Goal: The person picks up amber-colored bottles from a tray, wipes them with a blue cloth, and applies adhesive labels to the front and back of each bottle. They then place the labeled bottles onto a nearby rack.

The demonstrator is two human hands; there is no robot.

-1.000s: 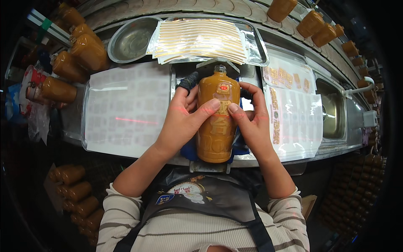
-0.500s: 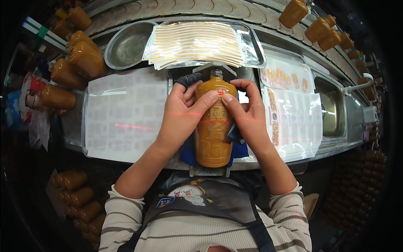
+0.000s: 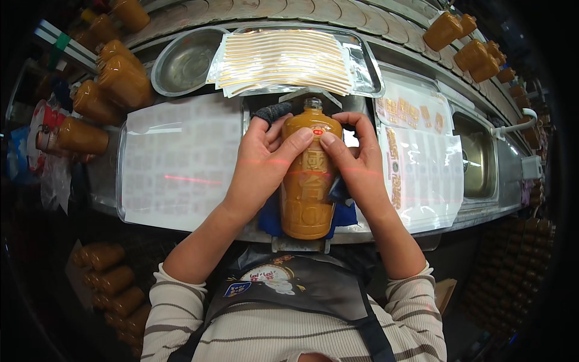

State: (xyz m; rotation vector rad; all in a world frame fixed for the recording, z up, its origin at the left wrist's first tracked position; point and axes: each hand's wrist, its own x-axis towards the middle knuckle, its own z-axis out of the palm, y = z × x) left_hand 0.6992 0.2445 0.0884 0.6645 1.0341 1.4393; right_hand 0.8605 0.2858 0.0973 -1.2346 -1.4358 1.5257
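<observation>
An amber-brown glass bottle (image 3: 306, 208) with raised characters lies in front of me, its clear neck pointing away. My left hand (image 3: 263, 158) grips its left shoulder, and a dark fabric cover (image 3: 271, 113) wraps a finger there. From the other side my right hand (image 3: 360, 161) closes around the right shoulder. Both thumbs press beside a small red and white oval sticker (image 3: 317, 131) just below the neck. Under the bottle lies a blue cloth (image 3: 345, 215). The fingertips behind the bottle are partly hidden.
White backing sheets (image 3: 181, 163) lie at left; at right is a sheet of gold decals (image 3: 422, 175). Beyond the bottle, gold-striped strips (image 3: 283, 63) fill a tray beside a metal bowl (image 3: 187, 66). A sink (image 3: 476, 154) is far right. More bottles (image 3: 123, 84) stand left and along the conveyor (image 3: 271, 13).
Bottles on the conveyor at the back have shifted to the right. My hands and the held bottle have barely moved, with the thumbs still at the sticker.
</observation>
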